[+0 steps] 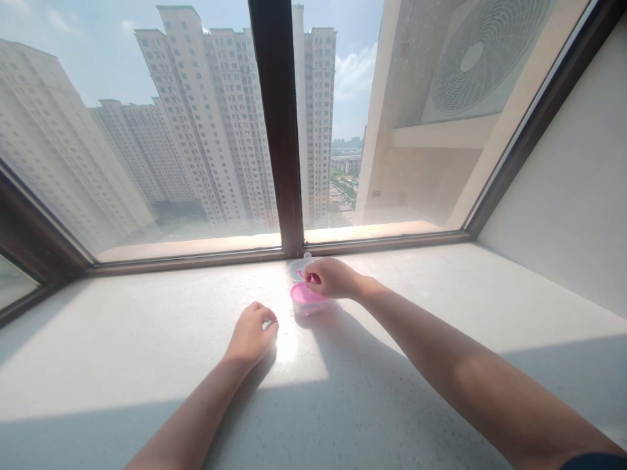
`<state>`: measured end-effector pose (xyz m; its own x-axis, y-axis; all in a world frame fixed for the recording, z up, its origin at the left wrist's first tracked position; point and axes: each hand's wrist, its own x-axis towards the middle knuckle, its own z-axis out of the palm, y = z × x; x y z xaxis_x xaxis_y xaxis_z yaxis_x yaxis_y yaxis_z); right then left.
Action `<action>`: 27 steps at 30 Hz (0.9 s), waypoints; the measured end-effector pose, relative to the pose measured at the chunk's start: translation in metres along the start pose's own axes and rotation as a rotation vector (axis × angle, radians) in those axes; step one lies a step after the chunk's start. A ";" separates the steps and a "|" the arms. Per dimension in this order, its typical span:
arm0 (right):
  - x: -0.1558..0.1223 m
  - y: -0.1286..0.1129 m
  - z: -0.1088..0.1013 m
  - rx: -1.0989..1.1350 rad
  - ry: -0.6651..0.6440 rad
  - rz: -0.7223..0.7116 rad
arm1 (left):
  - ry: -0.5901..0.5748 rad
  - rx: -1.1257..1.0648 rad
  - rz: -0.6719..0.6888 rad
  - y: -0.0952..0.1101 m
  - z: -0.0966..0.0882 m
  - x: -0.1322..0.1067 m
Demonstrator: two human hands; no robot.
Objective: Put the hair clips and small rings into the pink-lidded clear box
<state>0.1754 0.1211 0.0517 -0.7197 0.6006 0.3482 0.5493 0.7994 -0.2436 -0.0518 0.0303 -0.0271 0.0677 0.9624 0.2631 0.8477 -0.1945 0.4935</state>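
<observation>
On the pale windowsill, a small clear tub with a pink lid stands near the window frame. Right behind it is another clear tub with a see-through lid, partly covered by my right hand. My right hand is above the pink lid, its fingers pinched together at a small pink piece; the exact shape of the piece is too small to tell. To the left of the tubs, my left hand is low over the sill, fingers curled in toward the thumb. What it holds, if anything, does not show.
The white speckled sill runs along the window, with bright sun and shadows across it. A dark window post rises behind the tubs. At the right is a white wall. A tiny ring-like speck lies beside the pink-lidded tub.
</observation>
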 end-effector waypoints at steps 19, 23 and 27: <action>-0.043 -0.070 0.090 -0.036 -0.080 0.072 | -0.017 -0.014 -0.021 0.001 -0.004 0.001; -0.042 -0.074 0.087 -0.060 -0.084 0.088 | 0.017 -0.033 -0.033 0.000 -0.003 0.002; -0.039 -0.078 0.085 -0.114 -0.143 0.097 | 0.090 -0.044 -0.025 0.000 -0.004 0.002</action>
<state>0.1250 0.0363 -0.0196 -0.7094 0.6776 0.1940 0.6580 0.7353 -0.1626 -0.0540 0.0318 -0.0229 -0.0026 0.9466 0.3223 0.8244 -0.1804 0.5366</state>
